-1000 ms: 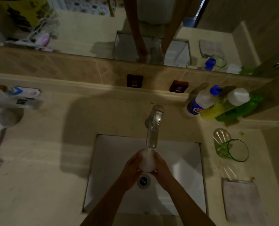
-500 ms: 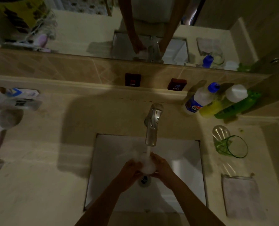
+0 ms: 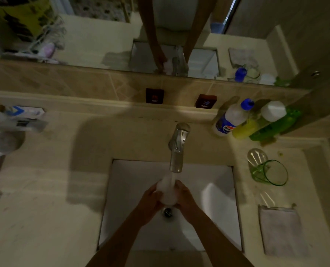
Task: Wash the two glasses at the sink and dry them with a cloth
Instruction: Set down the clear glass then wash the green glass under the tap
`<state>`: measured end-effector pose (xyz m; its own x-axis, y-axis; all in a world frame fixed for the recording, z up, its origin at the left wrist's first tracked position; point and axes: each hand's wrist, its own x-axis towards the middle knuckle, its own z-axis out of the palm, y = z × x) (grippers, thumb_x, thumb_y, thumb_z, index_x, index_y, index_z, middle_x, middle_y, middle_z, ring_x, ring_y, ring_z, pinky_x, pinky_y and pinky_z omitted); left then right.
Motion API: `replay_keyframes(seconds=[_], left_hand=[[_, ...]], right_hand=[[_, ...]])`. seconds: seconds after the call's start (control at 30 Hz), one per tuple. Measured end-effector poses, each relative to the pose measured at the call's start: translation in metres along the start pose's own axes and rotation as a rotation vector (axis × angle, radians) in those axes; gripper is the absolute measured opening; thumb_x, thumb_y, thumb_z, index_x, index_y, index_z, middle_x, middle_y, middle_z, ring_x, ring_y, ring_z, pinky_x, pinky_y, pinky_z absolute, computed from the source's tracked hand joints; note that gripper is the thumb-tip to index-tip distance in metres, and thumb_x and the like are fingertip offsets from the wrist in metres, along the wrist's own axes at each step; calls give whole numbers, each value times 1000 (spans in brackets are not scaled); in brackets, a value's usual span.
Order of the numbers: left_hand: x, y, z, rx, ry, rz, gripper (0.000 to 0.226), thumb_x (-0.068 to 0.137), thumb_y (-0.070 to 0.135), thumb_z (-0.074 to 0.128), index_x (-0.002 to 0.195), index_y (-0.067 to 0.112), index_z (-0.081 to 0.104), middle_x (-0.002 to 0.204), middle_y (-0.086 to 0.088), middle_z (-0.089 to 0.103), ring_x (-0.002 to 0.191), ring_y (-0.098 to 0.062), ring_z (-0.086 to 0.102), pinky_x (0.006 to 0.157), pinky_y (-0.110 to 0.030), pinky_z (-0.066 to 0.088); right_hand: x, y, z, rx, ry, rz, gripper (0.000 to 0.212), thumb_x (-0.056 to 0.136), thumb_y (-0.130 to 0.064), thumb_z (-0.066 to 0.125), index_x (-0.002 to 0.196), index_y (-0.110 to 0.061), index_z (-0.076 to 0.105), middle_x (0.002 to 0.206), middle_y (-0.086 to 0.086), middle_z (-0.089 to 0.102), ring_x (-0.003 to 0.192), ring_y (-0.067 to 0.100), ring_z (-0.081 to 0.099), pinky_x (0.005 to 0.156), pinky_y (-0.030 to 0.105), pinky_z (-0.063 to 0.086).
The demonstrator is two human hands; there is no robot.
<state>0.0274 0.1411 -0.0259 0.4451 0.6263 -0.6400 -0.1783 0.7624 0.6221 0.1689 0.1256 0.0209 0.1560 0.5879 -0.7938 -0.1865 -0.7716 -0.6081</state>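
Dim light, view from above the sink (image 3: 214,193). Both hands over the basin, directly below the tap (image 3: 176,151), water running. Left hand (image 3: 150,201) and right hand (image 3: 185,199) closed around a pale, frothy-looking glass (image 3: 167,191), fingers (image 3: 156,194) wrapped on its sides, one hand each side; glass looks soapy or flooded with water, so its rim and base are hard to make out. Long axis appears to run from the drain side up toward the spout, slightly tilted, upper end just under the stream. Second glass (image 3: 270,173), green-tinted, lies on its side on the counter (image 3: 44,218) right of the basin, mouth facing the viewer, near the bottles (image 3: 247,122); well apart from both hands. Cloth (image 3: 281,230) lies flat on the counter nearer the viewer than that glass, also on the right. Judgement: first glass in rinse stage, nothing dried yet. Key relation for what follows: green glass and cloth both lie to the right, so the right hand is the nearer one to reach them, while the left could keep the wet glass. Slip risk on a soapy glass over a hard basin.
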Motion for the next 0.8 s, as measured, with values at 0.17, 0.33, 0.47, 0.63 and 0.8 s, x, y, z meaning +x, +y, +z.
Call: replay_keyframes(seconds=[0.17,0.33,0.47,0.63,0.8], left_hand=[[-2,-1,0,22,-14,3,40,100,9,53,141,5,54,135,-22,63,125,-39,61,105,-58,49],[-6,-5,-5,-72,14,-35,33,101,5,51,133,4,61,133,-28,62,121,-42,63,94,-48,57],[-5,-4,0,23,-39,3,41,101,1,48,142,5,53,138,-26,59,127,-42,58,106,-56,49],[-10,-11,-3,-30,-23,-2,48,95,6,54,142,1,51,136,-30,58,125,-46,58,104,-57,49],[-8,-11,1,-22,5,-6,39,103,11,53,142,7,54,140,-23,58,130,-39,57,109,-59,45]], right_hand=[[7,8,-8,122,42,14,29,99,-33,52,116,-16,68,116,13,70,103,31,68,90,52,57],[7,14,-1,142,59,40,30,97,-37,54,120,-20,65,118,9,68,104,28,66,88,47,58],[11,18,-13,194,67,35,36,92,-41,61,114,-13,71,109,14,73,100,33,70,91,53,55],[9,19,-8,142,57,36,32,92,-35,64,114,-12,69,113,15,71,102,32,68,90,48,56],[8,15,-15,104,34,-22,29,87,-39,69,104,-17,75,105,11,75,97,30,71,89,50,57]])
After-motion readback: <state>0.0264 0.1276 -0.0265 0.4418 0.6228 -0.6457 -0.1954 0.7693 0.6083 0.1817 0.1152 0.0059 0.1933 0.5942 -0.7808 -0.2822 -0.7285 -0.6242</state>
